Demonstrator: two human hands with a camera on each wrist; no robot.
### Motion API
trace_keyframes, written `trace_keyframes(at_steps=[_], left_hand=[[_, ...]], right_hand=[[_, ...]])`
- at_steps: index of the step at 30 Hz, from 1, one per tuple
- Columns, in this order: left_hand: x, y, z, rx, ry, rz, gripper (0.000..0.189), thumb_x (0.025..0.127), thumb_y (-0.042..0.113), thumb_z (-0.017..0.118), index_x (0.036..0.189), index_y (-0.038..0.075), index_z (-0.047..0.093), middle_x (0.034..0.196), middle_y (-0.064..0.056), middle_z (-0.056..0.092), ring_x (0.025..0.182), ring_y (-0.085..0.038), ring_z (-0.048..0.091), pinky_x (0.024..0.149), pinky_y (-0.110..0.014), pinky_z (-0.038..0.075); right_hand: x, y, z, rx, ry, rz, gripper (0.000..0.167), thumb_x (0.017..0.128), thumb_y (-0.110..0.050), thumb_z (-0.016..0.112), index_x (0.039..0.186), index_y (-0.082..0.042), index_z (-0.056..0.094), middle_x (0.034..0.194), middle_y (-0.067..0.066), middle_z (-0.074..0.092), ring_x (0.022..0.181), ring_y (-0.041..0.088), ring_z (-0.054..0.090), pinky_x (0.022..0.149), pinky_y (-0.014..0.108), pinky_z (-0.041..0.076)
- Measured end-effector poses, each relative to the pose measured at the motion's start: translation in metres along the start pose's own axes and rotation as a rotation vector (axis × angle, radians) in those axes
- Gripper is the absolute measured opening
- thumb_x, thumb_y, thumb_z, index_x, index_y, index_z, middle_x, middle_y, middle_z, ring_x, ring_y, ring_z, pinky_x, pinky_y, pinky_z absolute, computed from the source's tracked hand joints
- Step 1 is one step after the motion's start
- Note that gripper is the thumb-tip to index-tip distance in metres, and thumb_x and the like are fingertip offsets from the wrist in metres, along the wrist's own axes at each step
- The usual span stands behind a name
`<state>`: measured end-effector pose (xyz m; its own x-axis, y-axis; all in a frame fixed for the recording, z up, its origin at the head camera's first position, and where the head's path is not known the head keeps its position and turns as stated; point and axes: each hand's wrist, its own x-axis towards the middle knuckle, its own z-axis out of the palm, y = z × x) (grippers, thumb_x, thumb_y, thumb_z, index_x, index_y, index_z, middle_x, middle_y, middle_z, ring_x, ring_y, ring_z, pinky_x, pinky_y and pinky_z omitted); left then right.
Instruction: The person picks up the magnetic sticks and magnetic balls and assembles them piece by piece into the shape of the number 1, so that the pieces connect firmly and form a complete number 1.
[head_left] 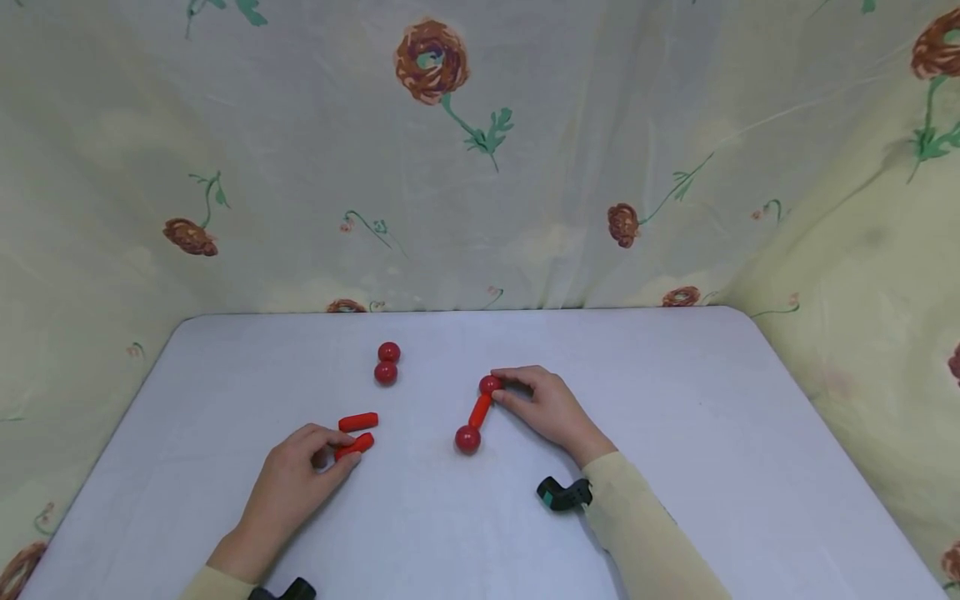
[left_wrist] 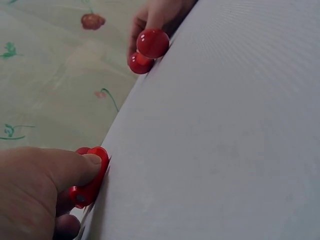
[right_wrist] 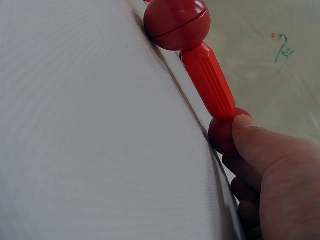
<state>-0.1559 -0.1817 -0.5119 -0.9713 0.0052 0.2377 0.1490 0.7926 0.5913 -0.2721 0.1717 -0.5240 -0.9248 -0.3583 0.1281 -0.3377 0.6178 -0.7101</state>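
Note:
My right hand (head_left: 551,410) pinches the far red ball (head_left: 490,384) of a dumbbell-like piece. Its orange-red ridged rod (right_wrist: 209,82) joins that ball to a second red ball (head_left: 468,439) nearer me. On the left, my left hand (head_left: 296,479) pinches a short orange-red rod (head_left: 355,446) between thumb and fingers, low over the table. Just beyond it lies another orange-red rod (head_left: 358,422). The left wrist view shows a small dark spot on the end of the held rod (left_wrist: 89,187).
Two red balls (head_left: 386,372) sit touching each other farther back, left of centre. A white table (head_left: 675,375) spans the view, with a flower-printed curtain (head_left: 525,208) behind it and at both sides. Dark wrist cameras (head_left: 564,494) sit at my sleeves.

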Motion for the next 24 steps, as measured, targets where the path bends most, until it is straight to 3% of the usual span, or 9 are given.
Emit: trace_keyframes(at_steps=[9,19,24], left_hand=[[0.0018,-0.0037,0.0012,0.012,-0.009,-0.022,0.027,0.078,0.023,0.086,0.100,0.013,0.075,0.084,0.005,0.059,0.070,-0.012,0.050,0.058,-0.025,0.045],[0.0005,-0.0025,-0.0003,0.032,-0.072,-0.085,0.029,0.078,0.026,0.085,0.102,0.013,0.076,0.079,0.005,0.054,0.071,-0.014,0.049,0.059,-0.027,0.043],[0.0017,-0.0020,0.0032,0.023,-0.071,-0.078,0.027,0.079,0.025,0.084,0.101,0.013,0.075,0.081,0.005,0.056,0.071,-0.014,0.050,0.060,-0.027,0.044]], right_hand=[[0.0018,-0.0016,0.0000,0.006,-0.003,0.012,0.040,0.092,-0.037,0.071,0.129,-0.026,0.066,0.124,-0.010,0.063,0.119,0.014,0.055,0.099,0.040,0.046],[0.0040,-0.0033,0.0024,0.011,-0.011,0.022,0.040,0.092,-0.038,0.071,0.129,-0.025,0.066,0.124,-0.010,0.063,0.120,0.015,0.055,0.100,0.041,0.045],[0.0037,-0.0012,0.0012,-0.013,0.003,0.035,0.040,0.092,-0.037,0.071,0.129,-0.025,0.066,0.124,-0.009,0.064,0.120,0.016,0.055,0.100,0.041,0.045]])
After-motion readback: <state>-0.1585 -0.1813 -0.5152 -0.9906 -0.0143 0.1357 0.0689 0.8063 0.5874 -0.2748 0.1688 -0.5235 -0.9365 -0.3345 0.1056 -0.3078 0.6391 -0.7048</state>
